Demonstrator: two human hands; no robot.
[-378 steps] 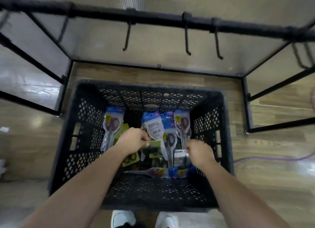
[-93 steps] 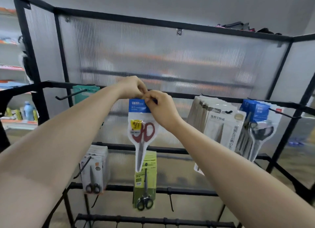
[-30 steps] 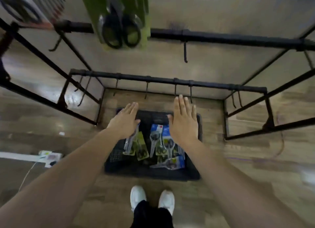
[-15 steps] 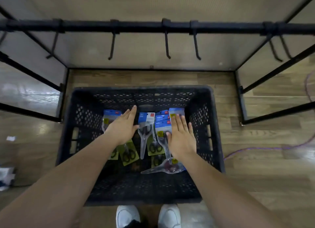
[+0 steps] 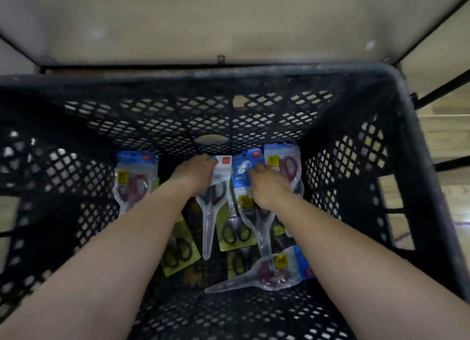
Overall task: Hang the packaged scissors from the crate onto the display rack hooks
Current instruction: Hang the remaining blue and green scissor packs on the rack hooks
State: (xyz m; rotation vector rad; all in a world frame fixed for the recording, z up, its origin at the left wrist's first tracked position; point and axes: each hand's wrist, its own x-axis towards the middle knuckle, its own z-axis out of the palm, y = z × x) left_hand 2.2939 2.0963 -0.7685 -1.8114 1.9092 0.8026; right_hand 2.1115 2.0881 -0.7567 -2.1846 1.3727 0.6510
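Note:
Both my arms reach down into the black mesh crate (image 5: 361,116). My left hand (image 5: 194,174) grips the top of a clear pack of dark-handled scissors (image 5: 211,207) that leans on the far wall. My right hand (image 5: 265,187) closes on the blue card of the neighbouring scissors pack (image 5: 244,177). More packs lie around: one with red handles at the left (image 5: 132,182), one at the far right (image 5: 286,164), one flat at the front (image 5: 269,272), and green-carded ones (image 5: 236,234) underneath. No rack hooks are in view.
The rack's black bottom frame (image 5: 152,66) and its pale back panel (image 5: 229,22) rise just behind the crate. Black rack bars (image 5: 442,90) and wooden floor (image 5: 447,136) show at the right. The crate's walls close in on both arms.
My head has dropped closer to the crate and the hooks have left the view. Both hands went from flat and open above the packs to closed on two packs at the far wall.

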